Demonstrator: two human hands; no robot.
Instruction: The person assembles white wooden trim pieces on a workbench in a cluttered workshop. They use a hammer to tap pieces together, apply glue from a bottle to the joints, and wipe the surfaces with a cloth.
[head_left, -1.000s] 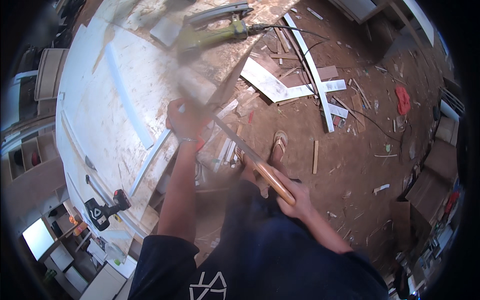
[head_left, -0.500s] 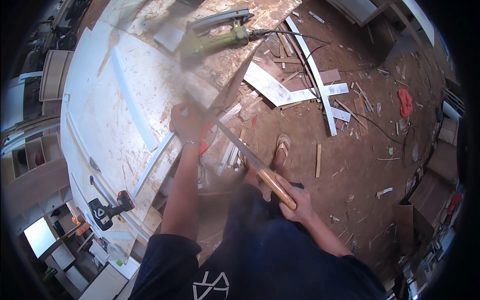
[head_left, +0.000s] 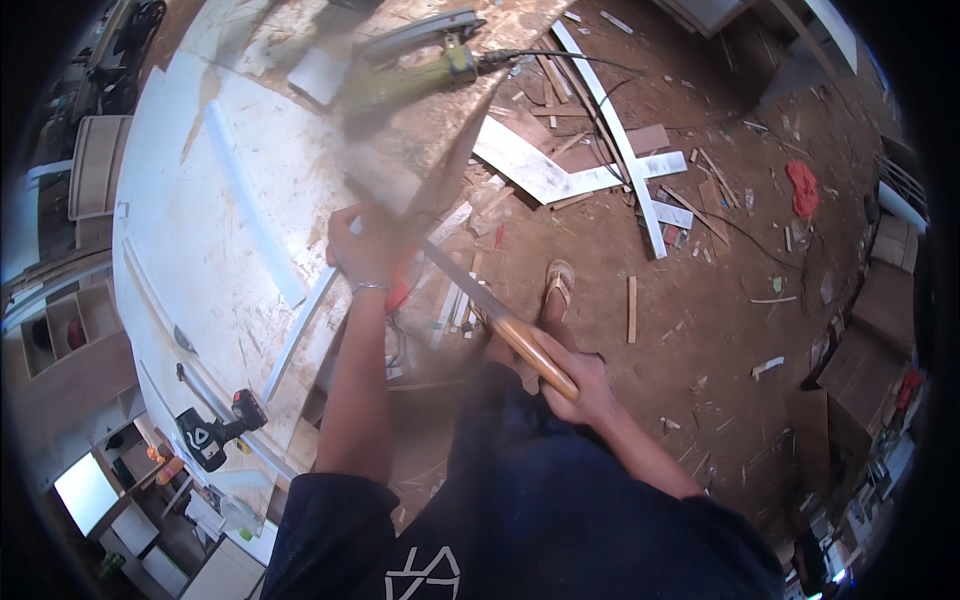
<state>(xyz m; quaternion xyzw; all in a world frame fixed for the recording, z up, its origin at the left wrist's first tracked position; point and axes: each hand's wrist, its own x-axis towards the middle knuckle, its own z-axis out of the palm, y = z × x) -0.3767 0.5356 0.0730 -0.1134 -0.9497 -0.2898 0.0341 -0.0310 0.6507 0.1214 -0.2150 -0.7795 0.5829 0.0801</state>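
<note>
My right hand [head_left: 580, 388] is wrapped round the wooden handle [head_left: 535, 355] of a long hand tool, whose narrow grey metal blade [head_left: 462, 278] slants up and left past my left hand [head_left: 362, 250]. A blur covers the far end of the blade, so I cannot tell whether it is a file or a saw. At the bench edge my left hand is closed on the upper end of a thin white strip [head_left: 300, 335], beside the blade. The strip's lower part lies along the white workbench [head_left: 180, 250].
A green nail gun [head_left: 415, 80] with a hose lies at the bench's far end. At the left are a cordless drill [head_left: 205, 438] and another white strip [head_left: 245, 200]. White boards [head_left: 530, 165], wood scraps and a red cloth [head_left: 801, 188] litter the dirt floor.
My right hand has pushed the wooden-handled tool a little up and left, toward my left hand. The left hand keeps its hold on the white strip. The whole view has shifted slightly.
</note>
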